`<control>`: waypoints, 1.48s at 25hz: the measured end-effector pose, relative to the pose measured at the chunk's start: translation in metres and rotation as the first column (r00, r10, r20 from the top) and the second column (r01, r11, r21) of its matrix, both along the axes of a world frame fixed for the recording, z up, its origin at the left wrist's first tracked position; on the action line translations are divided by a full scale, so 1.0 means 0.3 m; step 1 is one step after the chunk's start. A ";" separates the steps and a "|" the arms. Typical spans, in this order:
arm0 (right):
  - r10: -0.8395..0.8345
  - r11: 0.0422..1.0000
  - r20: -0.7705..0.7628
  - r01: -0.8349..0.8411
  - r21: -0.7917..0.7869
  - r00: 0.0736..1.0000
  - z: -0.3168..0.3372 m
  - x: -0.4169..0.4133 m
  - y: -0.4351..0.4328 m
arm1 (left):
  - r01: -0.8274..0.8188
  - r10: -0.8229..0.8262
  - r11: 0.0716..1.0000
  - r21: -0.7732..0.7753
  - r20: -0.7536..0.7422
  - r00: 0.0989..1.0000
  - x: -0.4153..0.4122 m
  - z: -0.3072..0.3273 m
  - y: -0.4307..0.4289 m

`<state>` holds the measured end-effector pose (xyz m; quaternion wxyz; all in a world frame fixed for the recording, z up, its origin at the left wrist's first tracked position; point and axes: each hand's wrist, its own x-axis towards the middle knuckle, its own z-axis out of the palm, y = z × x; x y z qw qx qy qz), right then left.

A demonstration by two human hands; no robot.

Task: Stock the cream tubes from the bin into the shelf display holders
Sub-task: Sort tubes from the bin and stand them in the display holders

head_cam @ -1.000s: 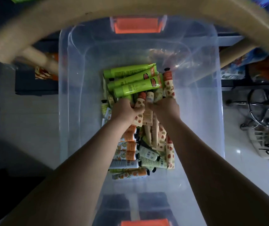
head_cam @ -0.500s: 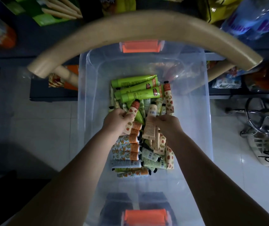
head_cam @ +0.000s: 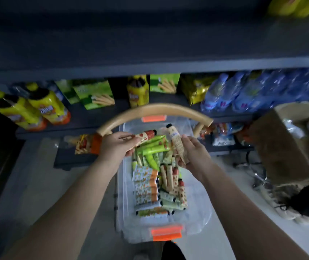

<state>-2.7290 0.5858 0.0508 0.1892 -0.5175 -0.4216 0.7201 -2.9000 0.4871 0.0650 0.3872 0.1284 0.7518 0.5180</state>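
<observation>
Tubes leave the bin (head_cam: pixel 196 209) two at once: left hand (head_cam: pixel 115 147) clasps a red-capped tube (head_cam: pixel 144 136), right hand (head_cam: pixel 193 152) a black-capped tube (head_cam: pixel 176 139), caps beyond the fingers, likely ready for holders.

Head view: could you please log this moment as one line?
left hand: holds red-capped tube | right hand: holds black-capped tube | both above bin

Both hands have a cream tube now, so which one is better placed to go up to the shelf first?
Probably the right hand: its pale tube already stands nearly upright, cap up. The left hand's red-capped tube lies sideways.
</observation>
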 end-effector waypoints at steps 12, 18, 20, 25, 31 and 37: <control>0.086 0.916 -0.167 -0.012 0.402 0.982 0.985 0.219 0.060 | -0.063 0.187 0.922 0.383 -0.298 0.936 0.195 0.971 0.032; 0.139 0.802 -0.180 -0.004 0.598 0.974 1.271 0.441 0.217 | -0.170 0.343 0.866 0.470 -0.312 0.886 0.357 1.198 0.129; 0.175 0.793 -0.228 0.000 0.609 0.958 1.335 0.491 0.267 | -0.163 0.353 0.846 0.508 -0.304 0.885 0.417 1.267 0.165; 0.255 0.767 -0.296 -0.006 0.642 0.920 1.444 0.522 0.363 | -0.089 0.327 0.821 0.564 -0.337 0.883 0.505 1.415 0.259; 0.212 0.772 -0.307 0.034 0.635 0.928 1.466 0.410 0.531 | -0.033 0.297 0.828 0.559 -0.389 0.872 0.421 1.489 0.417; 0.153 0.794 -0.385 0.119 0.597 0.910 1.505 0.173 0.740 | 0.079 0.220 0.810 0.581 -0.426 0.878 0.188 1.511 0.645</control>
